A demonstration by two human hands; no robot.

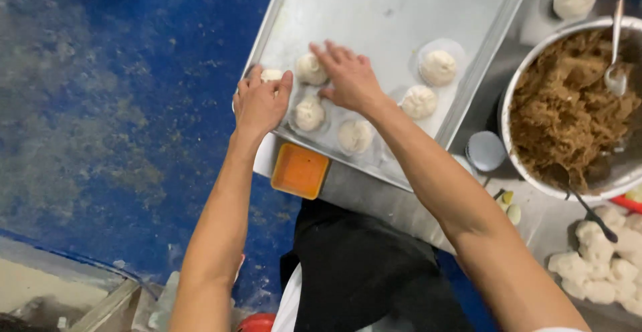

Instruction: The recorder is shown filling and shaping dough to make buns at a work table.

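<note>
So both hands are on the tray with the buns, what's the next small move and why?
Probably let go of the bun under the left hand and draw both hands back. It already sits on the metal tray in line with the other buns, and the right hand lies flat beside another bun without gripping it.

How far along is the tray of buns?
Done: six filled buns sit on paper rounds on the metal tray, with a seventh off it by the bowl. In hand: the left hand rests on the tray's near corner by a bun, the right hand over another. Left: most of the tray is bare, filling remains in the bowl, and dough pieces wait.
</note>
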